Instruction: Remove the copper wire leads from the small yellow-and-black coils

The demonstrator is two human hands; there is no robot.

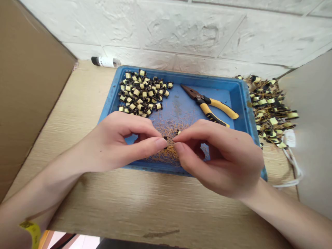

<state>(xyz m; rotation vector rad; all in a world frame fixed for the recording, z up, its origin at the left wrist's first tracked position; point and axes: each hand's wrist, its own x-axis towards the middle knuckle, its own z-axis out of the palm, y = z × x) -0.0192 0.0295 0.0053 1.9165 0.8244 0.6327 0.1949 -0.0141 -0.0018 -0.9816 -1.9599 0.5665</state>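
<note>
My left hand [129, 141] is closed in a pinch on a small black component [165, 142], which shows at its fingertips above the blue tray [246, 103]. Just to the right, my right hand [218, 155] pinches thumb and forefinger together; anything between them is too small to make out. A gap separates the two hands' fingertips. Beneath them lies a heap of thin copper-coloured wire clippings [168, 155]. One yellow-and-black component [178, 132] shows beside my right forefinger.
Many yellow-and-black components [144, 93] fill the tray's back left. Pliers with yellow handles [207, 103] lie at its back right. Outside stand a pile of wired components [272, 110], a white cable [294, 169] and a small bottle lying down [105, 62]. Walls enclose the table [129, 207].
</note>
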